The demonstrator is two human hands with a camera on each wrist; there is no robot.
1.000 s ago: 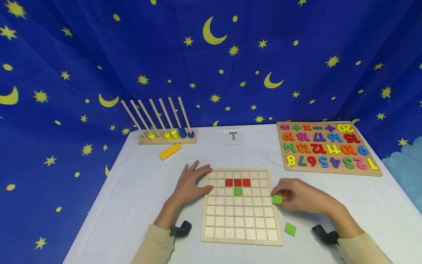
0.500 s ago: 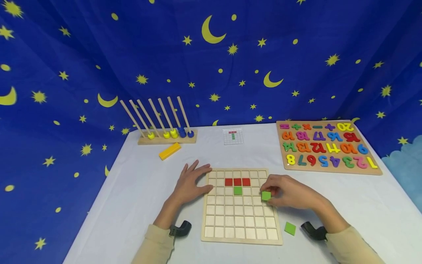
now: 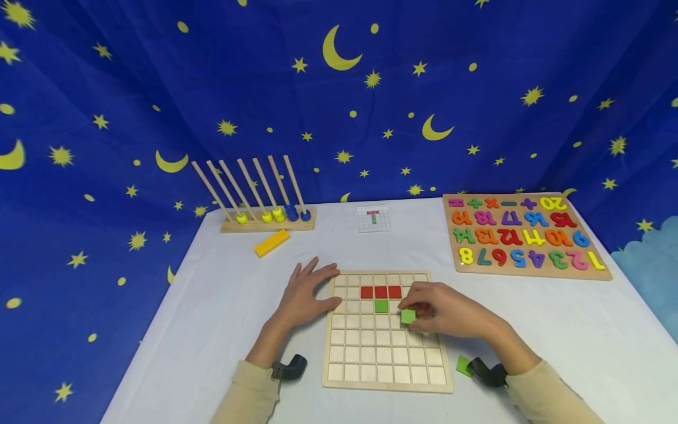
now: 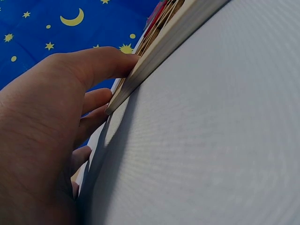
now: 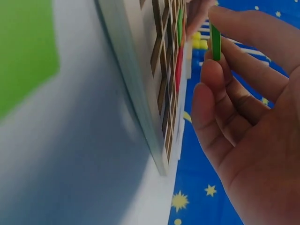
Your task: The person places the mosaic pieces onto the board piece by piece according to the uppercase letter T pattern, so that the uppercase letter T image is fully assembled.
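Observation:
A wooden grid board (image 3: 335, 388) lies on the white table. Three red tiles (image 3: 381, 292) sit side by side in one row of it, with a green tile (image 3: 381, 306) in the cell below the middle one. Between thumb and fingers my right hand (image 3: 450, 309) pinches another green tile (image 3: 408, 317), held above the board's right half; the right wrist view shows this tile edge-on. My left hand (image 3: 306, 297) touches the board's left edge, fingers spread and relaxed. One more green tile (image 3: 463, 365) lies right of the board, partly covered by the right wrist's camera.
Behind the board stands a small card (image 3: 373, 219) printed with a red and green T on a grid. A peg abacus (image 3: 267, 226) with beads and a yellow-orange block (image 3: 272, 243) are at the back left. A number puzzle board (image 3: 529, 274) lies at the back right.
My right hand has carried its green tile leftward, from beside the board's right edge to over the cells. The wrist camera now overlaps the loose tile. My left hand stays put.

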